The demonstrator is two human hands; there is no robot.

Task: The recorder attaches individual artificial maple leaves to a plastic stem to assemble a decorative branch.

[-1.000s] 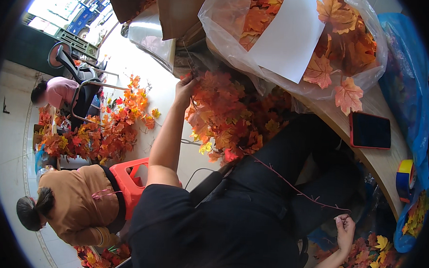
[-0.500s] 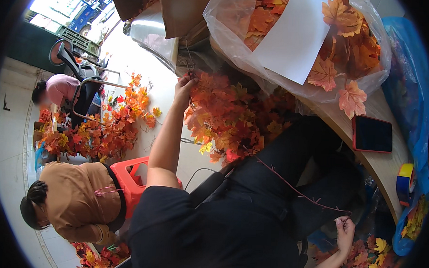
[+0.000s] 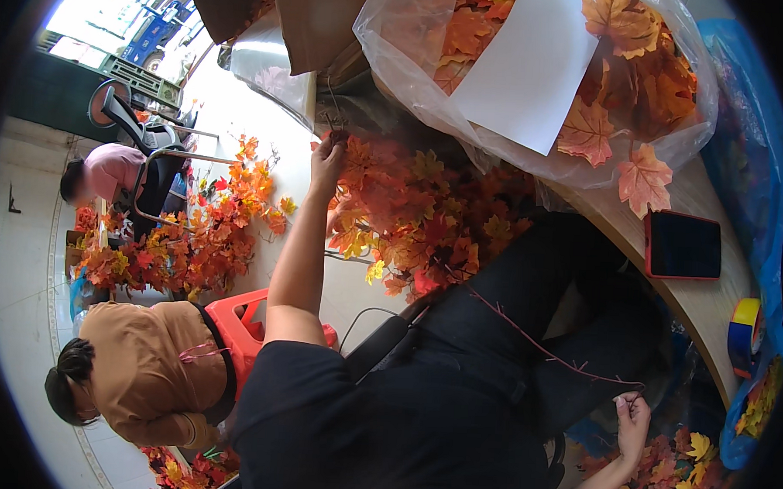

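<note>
My left hand [image 3: 328, 159] is raised on the far left of a hanging bunch of artificial maple leaves [image 3: 419, 202], orange, red and yellow. Its fingers are closed around thin brown stems that stick up above them, and the leaves hang just beside the hand. At the lower right, my right hand [image 3: 633, 421] pinches the end of a thin, bare reddish-brown stem [image 3: 551, 352]. This stem has short side twigs and stretches across my dark trousers toward the leaf bunch.
A clear plastic bag [image 3: 399, 61] of leaves, with a white paper sheet [image 3: 530, 71], sits on a wooden table [image 3: 690, 301]. A phone [image 3: 684, 246] and tape roll [image 3: 743, 337] lie there. Left are a co-worker in brown [image 3: 155, 365], a red stool [image 3: 235, 325] and leaf piles [image 3: 190, 244].
My left hand has shifted slightly left and up with the stems. My right hand stays nearly in place, still at the bare stem's end.
</note>
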